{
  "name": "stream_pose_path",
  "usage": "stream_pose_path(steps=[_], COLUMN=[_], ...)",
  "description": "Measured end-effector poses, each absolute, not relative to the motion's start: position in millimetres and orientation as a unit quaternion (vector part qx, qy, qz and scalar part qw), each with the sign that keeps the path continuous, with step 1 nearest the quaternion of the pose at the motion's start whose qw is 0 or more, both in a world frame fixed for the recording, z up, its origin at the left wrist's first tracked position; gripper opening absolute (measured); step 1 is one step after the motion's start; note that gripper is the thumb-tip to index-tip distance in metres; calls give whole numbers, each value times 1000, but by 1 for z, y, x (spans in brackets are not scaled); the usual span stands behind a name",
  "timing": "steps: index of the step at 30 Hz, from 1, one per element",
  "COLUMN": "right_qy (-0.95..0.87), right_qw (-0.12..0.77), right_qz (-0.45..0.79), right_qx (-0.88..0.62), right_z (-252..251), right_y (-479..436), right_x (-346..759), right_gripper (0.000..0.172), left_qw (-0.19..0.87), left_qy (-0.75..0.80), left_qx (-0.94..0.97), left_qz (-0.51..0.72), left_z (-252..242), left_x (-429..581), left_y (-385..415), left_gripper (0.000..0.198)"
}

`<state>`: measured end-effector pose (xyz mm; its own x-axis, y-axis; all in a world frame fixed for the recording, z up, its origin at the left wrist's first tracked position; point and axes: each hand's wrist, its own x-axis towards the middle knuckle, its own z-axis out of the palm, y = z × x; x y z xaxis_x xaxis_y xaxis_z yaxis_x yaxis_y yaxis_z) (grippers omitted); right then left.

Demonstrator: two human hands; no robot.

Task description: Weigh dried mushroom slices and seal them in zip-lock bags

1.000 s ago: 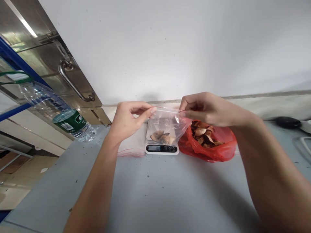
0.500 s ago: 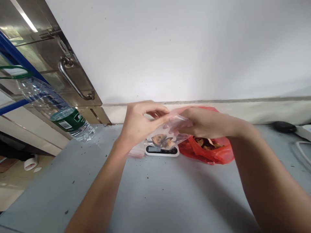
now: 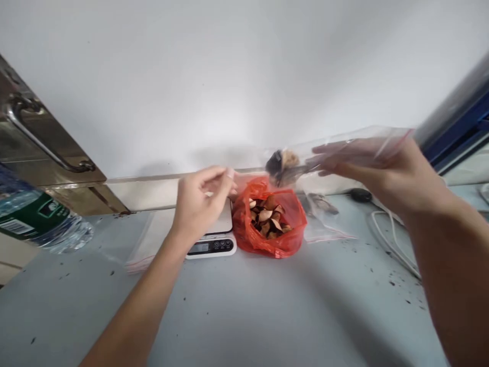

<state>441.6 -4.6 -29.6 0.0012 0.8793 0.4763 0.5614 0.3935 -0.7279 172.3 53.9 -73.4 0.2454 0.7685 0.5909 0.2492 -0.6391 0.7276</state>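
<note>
My right hand point(image 3: 385, 171) grips a clear zip bag point(image 3: 336, 150) held flat in the air, with a few brown dried pieces point(image 3: 280, 163) bunched at its left end above the red bag. My left hand point(image 3: 200, 201) hovers over the white kitchen scale point(image 3: 214, 239), fingers loosely curled and holding nothing that I can see. A red plastic bag point(image 3: 271, 224) full of dried brown slices sits open just right of the scale.
Another filled clear bag point(image 3: 323, 216) lies on the grey table right of the red bag. Flat empty zip bags point(image 3: 147, 244) lie left of the scale. A water bottle point(image 3: 40, 224) lies at far left. White cables point(image 3: 385, 239) and a black object point(image 3: 359, 194) are at right.
My right hand lifted the clear bag off the scale and carried it up and to the right. My left hand let go of it. The view swung right.
</note>
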Motion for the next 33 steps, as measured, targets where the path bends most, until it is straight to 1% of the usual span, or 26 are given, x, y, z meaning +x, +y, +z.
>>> stream_pose_path(steps=[1,2,4,6,7,9,11,12,14,17,19,20,21,23,24,27,28,29,33], right_qy=[-657,-634,-579,-566,-591,-656,-689,-690,-670,-653,-698,-729,-757,-787,-790,-761,-748,-736,-725], right_qw=[491,487,457,361,308,220,178,177,206,274,295,278,242,136,84,-37,-59,-73,-76], right_qz=[127,84,-32,-78,-50,34,105,119,95,36,61,90,122,181,206,229,221,208,186], right_qx=[-558,-594,-675,-737,-744,-721,-694,-692,-707,-705,-649,-619,-595,-574,-571,-605,-623,-639,-658], right_z=[-34,-41,-62,-88,-101,-123,-134,-134,-127,-107,-94,-89,-85,-82,-82,-89,-92,-95,-101], right_y=[-8,-10,-11,-11,-11,-12,-14,-15,-17,-14,-7,-3,2,13,19,35,39,42,47], right_x=[453,464,483,496,500,505,505,504,498,478,458,447,437,418,409,391,387,384,374], right_gripper=[17,17,21,30,33,31,41,45,48,42,36,35,33,29,31,53,56,55,49], left_qw=[264,263,239,214,207,198,190,185,174,159,152,152,154,166,174,192,194,193,183], left_qy=[329,318,300,285,279,273,269,269,274,288,296,299,303,310,312,316,316,316,321], left_qx=[774,803,854,889,900,912,919,921,923,925,926,927,927,926,924,920,919,918,915], left_qz=[472,430,352,289,264,232,218,214,208,193,177,167,158,141,134,129,133,138,162], left_z=[-79,-84,-95,-103,-106,-111,-112,-112,-111,-106,-102,-100,-98,-96,-95,-93,-93,-92,-88], left_x=[179,185,195,202,205,207,207,207,205,199,194,191,189,183,181,175,173,171,162], left_y=[53,51,47,43,42,40,41,41,42,43,43,42,42,40,40,39,39,39,40], left_gripper=[24,24,22,19,17,17,19,20,21,21,22,24,26,30,31,31,30,28,22])
